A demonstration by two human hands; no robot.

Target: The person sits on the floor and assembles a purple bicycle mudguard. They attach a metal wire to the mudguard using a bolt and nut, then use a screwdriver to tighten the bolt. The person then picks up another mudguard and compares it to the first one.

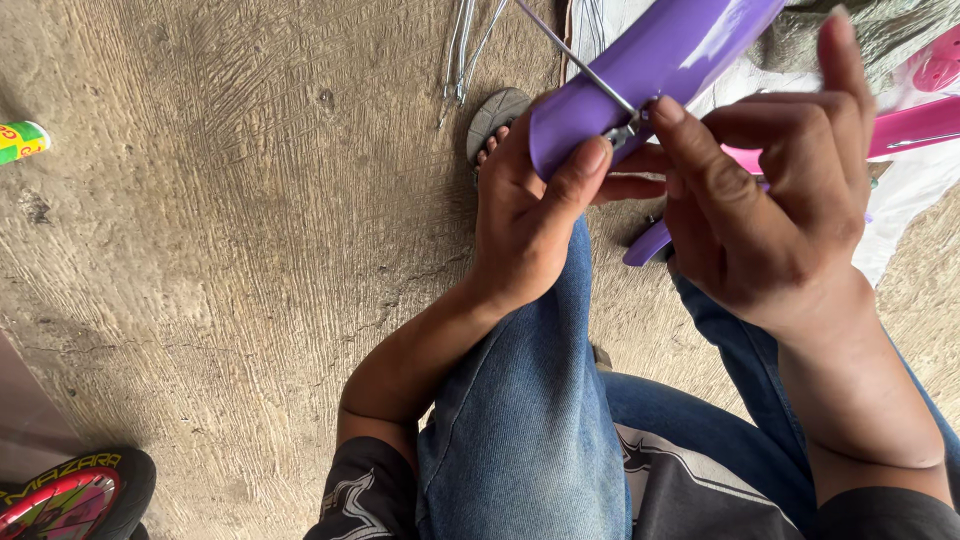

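The left hand [525, 225] clamps its fingers [580, 170] around the end of a purple mudguard [650, 60], apparently steadying it above the knee, while the right hand [770, 215] pinches a small metal fitting [622, 132] at the mudguard's edge, where a thin metal rod [575, 55] attaches. Bare concrete floor [250, 220] lies open to the left; pink parts [915, 125] crowd the right.

The left hand [525, 215] grips the lower end of a purple bicycle mudguard [650, 60], thumb pressed on its face, while the right hand [770, 200] pinches a small metal fitting [622, 133] at the mudguard's edge, where a thin wire stay [570, 55] meets it. Below the mudguard lie blue-jeaned knees [530, 400]; a sandalled foot [493, 125] rests just left of it. Far lower left of the mudguard, on the concrete floor [220, 220], sits a small wheel [75, 495].
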